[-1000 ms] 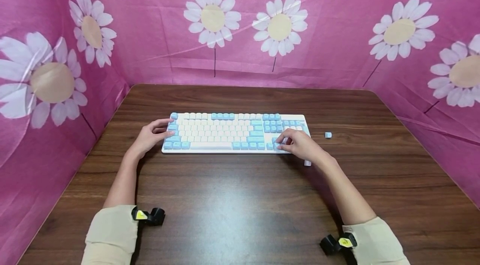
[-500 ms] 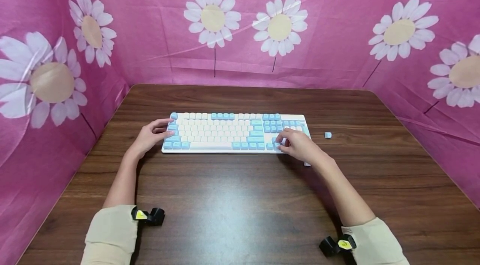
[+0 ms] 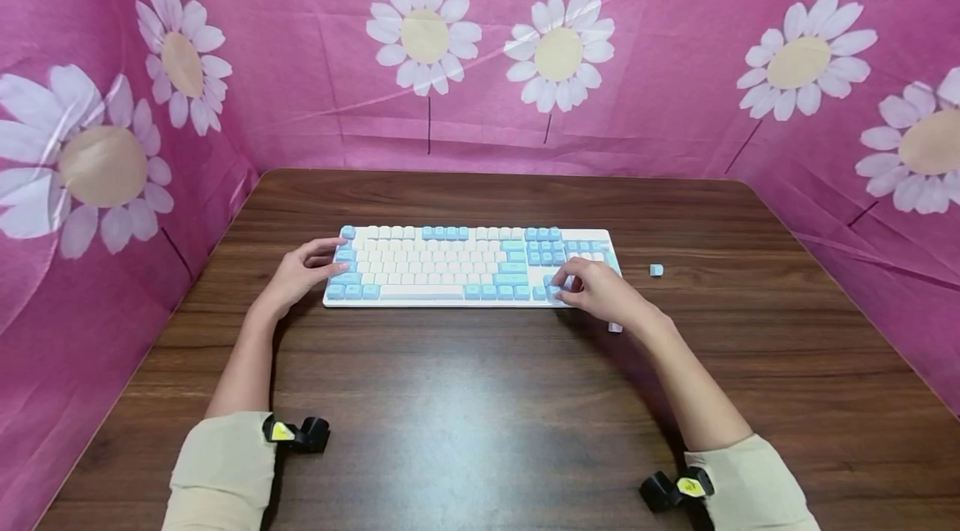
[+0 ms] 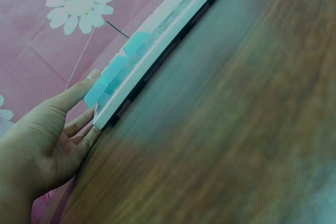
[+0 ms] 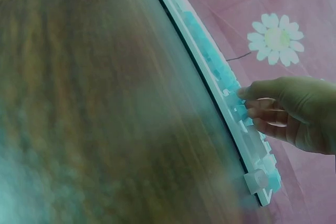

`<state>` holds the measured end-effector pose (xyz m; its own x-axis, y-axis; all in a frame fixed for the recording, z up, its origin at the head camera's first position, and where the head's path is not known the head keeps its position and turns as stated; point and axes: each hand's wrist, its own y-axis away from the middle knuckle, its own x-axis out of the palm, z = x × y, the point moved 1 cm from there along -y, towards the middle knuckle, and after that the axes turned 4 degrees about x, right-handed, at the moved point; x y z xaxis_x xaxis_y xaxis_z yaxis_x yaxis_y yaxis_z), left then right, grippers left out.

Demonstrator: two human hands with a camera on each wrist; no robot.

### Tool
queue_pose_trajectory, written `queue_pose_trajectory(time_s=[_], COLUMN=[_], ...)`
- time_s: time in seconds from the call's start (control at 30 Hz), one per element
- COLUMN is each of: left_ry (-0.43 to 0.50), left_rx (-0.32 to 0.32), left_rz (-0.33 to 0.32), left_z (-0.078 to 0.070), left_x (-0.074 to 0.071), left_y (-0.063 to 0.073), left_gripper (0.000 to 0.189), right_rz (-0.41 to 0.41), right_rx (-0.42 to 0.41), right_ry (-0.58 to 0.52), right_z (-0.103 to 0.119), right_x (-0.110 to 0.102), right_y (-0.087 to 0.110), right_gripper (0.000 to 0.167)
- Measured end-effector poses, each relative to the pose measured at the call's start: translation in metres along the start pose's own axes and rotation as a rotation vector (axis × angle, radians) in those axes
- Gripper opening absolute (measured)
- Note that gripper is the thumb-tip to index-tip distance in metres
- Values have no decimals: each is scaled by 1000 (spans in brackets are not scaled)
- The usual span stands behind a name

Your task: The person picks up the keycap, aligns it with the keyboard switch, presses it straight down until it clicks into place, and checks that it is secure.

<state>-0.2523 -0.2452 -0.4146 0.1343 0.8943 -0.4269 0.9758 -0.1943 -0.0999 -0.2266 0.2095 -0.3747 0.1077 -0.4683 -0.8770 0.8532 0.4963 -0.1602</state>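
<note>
A white keyboard (image 3: 420, 292) with white and light-blue keycaps lies across the table. My left hand (image 3: 298, 274) grips its left end; in the left wrist view, the thumb (image 4: 79, 94) lies along the blue keys and the other fingers are at the side edge. Over the arrow keys, my right hand (image 3: 600, 291) has thumb and fingertips curled together at a light-blue keycap (image 5: 240, 112), pinching it. Part of the number pad is hidden behind that hand. A loose whitish keycap (image 3: 615, 328) lies just in front of the keyboard's right end, beneath the right wrist.
Another loose light-blue keycap (image 3: 656, 270) lies on the brown wooden table (image 3: 450, 398), right of the keyboard. Pink cloth (image 3: 480, 122) with white daisies stands behind the table and along both sides.
The right hand shifts very slightly at the arrow keys, its wrist dipping and coming back. The left hand, keyboard and loose keycaps stay in place.
</note>
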Motion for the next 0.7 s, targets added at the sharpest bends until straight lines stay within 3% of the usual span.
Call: queue_pose_trajectory(time_s=[0.33, 0.7], left_ry=[5, 4], left_rx=[-15, -13], left_rz=[4, 4], left_z=[-2, 0], left_x=[-1, 0], left_y=[1, 0], left_gripper=[56, 57], right_rz=[-21, -20], right_rx=[-28, 107], right_ry=[67, -127], right_z=[2, -6], right_x=[2, 2], right_y=[-2, -1], right_gripper=[11, 10])
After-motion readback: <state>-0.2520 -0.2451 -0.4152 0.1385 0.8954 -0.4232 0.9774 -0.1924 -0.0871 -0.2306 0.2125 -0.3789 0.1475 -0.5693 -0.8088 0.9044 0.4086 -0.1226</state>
